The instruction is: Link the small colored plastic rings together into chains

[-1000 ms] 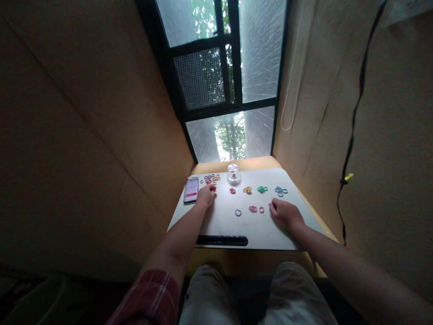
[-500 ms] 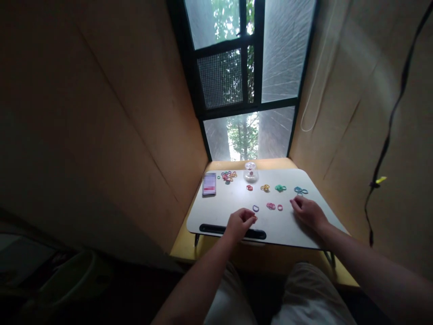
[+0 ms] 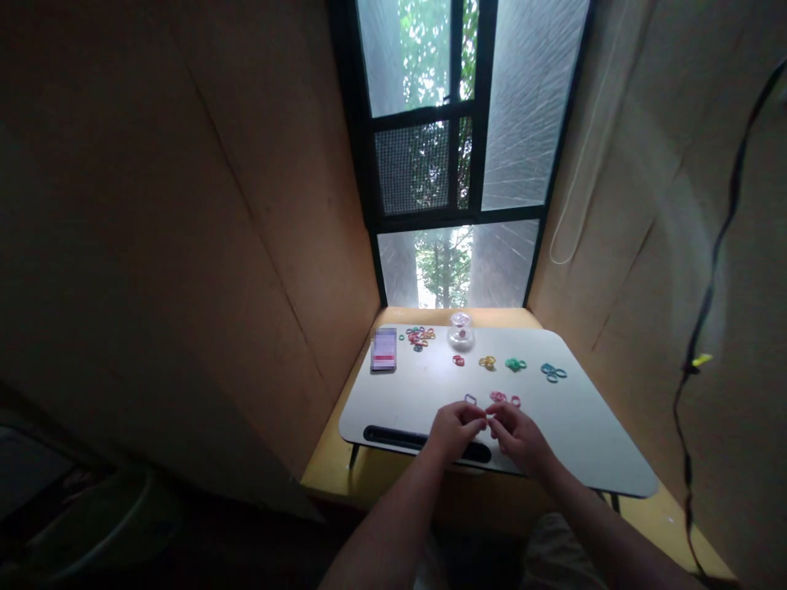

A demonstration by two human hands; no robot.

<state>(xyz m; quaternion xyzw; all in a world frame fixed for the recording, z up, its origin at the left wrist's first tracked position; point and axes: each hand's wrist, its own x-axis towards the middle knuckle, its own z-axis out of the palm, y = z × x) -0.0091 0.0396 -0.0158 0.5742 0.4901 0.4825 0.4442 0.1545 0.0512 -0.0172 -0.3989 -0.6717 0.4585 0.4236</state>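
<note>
My left hand (image 3: 456, 429) and my right hand (image 3: 521, 436) meet fingertip to fingertip above the near part of the white folding table (image 3: 571, 434). Both pinch; anything between their fingers is too small to make out. Just beyond the left fingers lies a single purple hair tie (image 3: 470, 399). A small pile of pink hair ties (image 3: 498, 397) rests past the right fingertips, with one pink hair tie (image 3: 516, 401) beside it. Farther back, in a row, are red hair ties (image 3: 458, 360), yellow hair ties (image 3: 488, 362), green hair ties (image 3: 515, 365) and blue hair ties (image 3: 553, 373).
At the back left lie a phone (image 3: 384, 350) and a mixed pile of hair ties (image 3: 420, 337). A clear container (image 3: 461, 333) stands at the back edge. A black slot (image 3: 393, 437) runs along the front. Walls flank the table; a dark cable (image 3: 707, 311) hangs at right.
My right hand has moved left from the blue hair ties to meet my left hand. One blue hair tie that was by its fingertips now lies with the blue group. The view has tilted up.
</note>
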